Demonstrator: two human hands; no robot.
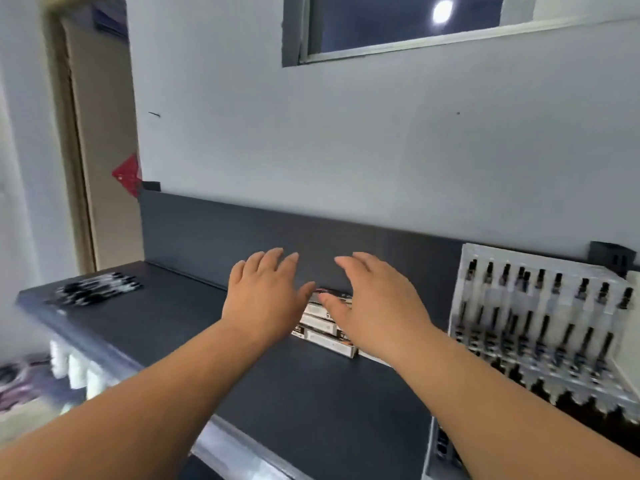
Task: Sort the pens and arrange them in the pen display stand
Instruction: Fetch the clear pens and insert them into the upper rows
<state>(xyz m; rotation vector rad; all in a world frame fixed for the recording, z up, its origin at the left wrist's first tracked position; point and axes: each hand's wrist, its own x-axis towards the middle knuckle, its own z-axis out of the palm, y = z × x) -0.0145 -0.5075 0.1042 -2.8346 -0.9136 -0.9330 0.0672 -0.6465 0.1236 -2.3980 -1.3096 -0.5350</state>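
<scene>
The left grip and right grip are spread wide and hold nothing, over the pen boxes on the dark surface, with loose pens far left and the pen display stand right.

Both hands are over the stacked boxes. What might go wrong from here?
The staggered stack of flat white boxes may slide apart if the open left hand and right hand squeeze unevenly. The loose black pens lie near the far left edge of the dark counter and might roll off.
</scene>
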